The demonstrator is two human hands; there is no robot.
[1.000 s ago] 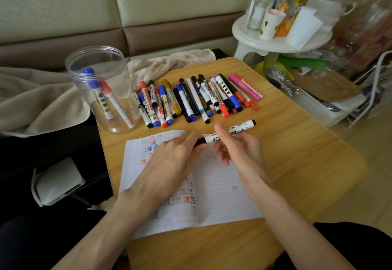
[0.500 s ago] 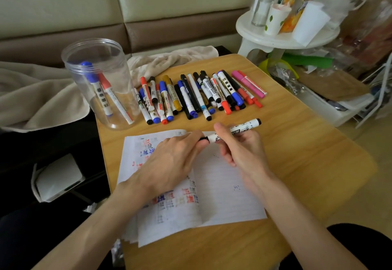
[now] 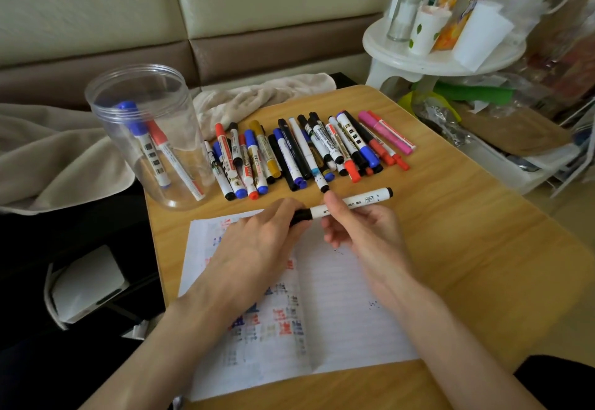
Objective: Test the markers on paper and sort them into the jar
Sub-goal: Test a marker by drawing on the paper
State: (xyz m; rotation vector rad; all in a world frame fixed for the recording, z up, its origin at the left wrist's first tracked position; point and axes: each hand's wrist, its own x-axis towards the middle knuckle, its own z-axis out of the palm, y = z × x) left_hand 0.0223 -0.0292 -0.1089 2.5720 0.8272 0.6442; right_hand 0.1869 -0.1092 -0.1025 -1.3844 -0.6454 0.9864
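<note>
1 marker (image 3: 360,199), cap (image 3: 301,214) in L grip (image 3: 257,242)

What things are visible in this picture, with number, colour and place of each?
table: one, light wood, centre.
jar: one, clear, table's far left corner.
markers in jar: two, blue-capped and red-capped, leaning inside.
paper: one, white lined, coloured scribbles, near side of table.
loose markers: many, overlapping, mixed colours, row beyond the paper.
held marker: one, white with black cap, above the paper's far edge.
cloth: one, beige, left of and behind the jar.
stool: one, white, far right, carrying cups and bottles.
left grip: one bare hand, holds the held marker's black cap.
right grip: one bare hand, pinches its white barrel.
</note>
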